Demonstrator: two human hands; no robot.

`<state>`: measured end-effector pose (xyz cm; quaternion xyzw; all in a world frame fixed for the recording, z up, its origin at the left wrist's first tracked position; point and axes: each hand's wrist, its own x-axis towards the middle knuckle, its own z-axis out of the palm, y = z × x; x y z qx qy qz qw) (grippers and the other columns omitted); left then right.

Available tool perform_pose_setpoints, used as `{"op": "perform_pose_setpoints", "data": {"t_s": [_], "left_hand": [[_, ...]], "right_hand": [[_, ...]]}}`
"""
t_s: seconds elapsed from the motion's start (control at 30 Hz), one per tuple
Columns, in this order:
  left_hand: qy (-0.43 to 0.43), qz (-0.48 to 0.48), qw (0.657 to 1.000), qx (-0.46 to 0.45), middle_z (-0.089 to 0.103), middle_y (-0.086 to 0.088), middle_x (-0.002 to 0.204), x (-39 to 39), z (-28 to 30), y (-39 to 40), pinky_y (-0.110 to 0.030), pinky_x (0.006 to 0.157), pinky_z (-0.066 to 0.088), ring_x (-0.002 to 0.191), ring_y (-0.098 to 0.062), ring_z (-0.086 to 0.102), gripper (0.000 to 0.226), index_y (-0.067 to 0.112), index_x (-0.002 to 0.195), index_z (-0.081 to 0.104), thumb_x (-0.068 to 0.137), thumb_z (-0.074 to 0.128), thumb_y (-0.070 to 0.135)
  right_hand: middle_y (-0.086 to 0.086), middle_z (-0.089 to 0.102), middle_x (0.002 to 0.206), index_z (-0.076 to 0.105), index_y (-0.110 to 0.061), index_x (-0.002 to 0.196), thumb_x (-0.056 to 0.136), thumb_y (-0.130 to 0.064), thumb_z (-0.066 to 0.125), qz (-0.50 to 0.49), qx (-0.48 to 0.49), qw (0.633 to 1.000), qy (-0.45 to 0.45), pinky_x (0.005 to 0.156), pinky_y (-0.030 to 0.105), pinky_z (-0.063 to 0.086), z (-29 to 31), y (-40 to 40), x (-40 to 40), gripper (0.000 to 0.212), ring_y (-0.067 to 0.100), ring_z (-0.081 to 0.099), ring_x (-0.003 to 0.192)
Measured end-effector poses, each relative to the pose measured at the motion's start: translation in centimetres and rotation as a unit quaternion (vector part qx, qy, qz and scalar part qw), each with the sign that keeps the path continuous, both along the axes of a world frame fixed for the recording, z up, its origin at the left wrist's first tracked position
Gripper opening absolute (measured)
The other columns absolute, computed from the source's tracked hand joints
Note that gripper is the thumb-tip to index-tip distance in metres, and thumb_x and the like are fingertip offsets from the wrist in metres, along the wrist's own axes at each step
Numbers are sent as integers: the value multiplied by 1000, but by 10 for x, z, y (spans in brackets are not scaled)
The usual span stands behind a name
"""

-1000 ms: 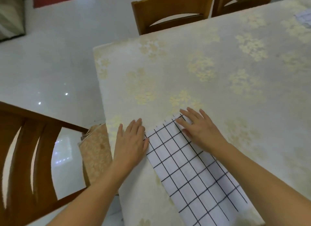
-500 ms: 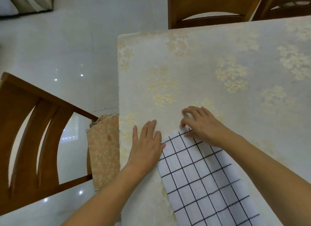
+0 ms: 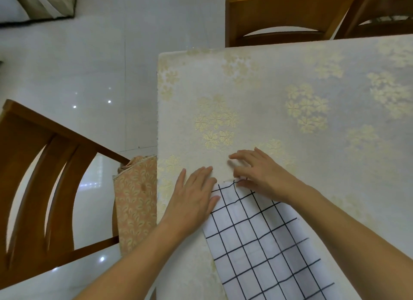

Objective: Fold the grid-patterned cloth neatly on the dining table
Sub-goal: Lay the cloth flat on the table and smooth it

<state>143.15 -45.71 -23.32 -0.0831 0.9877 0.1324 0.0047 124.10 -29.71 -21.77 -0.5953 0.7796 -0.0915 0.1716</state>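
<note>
The grid-patterned cloth, white with black lines, lies as a long folded strip on the dining table, running from the lower right toward the middle. My left hand rests flat on the table with its thumb edge against the strip's left side near the far end. My right hand lies over the far end of the strip, fingers spread past it onto the tablecloth and thumb on the cloth. Whether it pinches the edge is hidden.
The table wears a cream cloth with gold flowers; its left edge is close to my left hand. A wooden chair with a patterned cushion stands at the left. Two more chairs stand behind the table.
The view has shifted, so table and cloth sit lower and farther right. Both hands stay at the strip's far end; my right fingers have slid beyond the cloth's end onto the tablecloth.
</note>
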Motion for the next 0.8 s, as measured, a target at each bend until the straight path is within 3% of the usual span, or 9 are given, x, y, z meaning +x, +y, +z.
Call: {"op": "perform_pose_setpoints", "data": {"t_s": [0.13,0.3,0.37,0.6,0.8], "left_hand": [[41,-34,999,9,62,0,126,-7,-3,-3,-53,114,32,120,-19,57,23,16,114,60,99,50,30],[79,-53,994,-47,69,-1,115,-12,3,-12,-54,113,35,118,-21,61,26,13,112,66,87,71,12],[86,-55,992,-72,71,-3,114,-15,9,-20,-57,111,36,118,-23,62,25,12,107,67,83,74,9],[107,-37,985,-128,75,-6,107,-40,54,-58,-60,112,34,117,-28,64,23,10,98,68,78,77,4],[117,-31,984,-131,76,-6,97,-28,88,-55,-60,113,33,111,-29,67,37,10,103,66,72,74,-8]], "right_hand": [[7,56,136,59,-20,99,91,-32,58,1,-35,999,17,115,51,32,8,0,0,14,26,54,125],[-11,47,148,64,-31,116,95,-44,58,3,80,997,-7,121,48,11,19,-16,-13,26,14,35,142],[-13,49,147,66,-32,116,98,-42,54,6,81,997,4,120,49,9,22,-24,-15,24,13,35,142],[-7,65,131,71,-30,117,98,-34,56,-65,-17,996,66,116,48,27,51,-45,-20,25,17,55,127],[-3,71,121,73,-26,112,92,-24,64,-92,-76,987,105,106,50,41,80,-36,-5,21,23,63,116]]}}
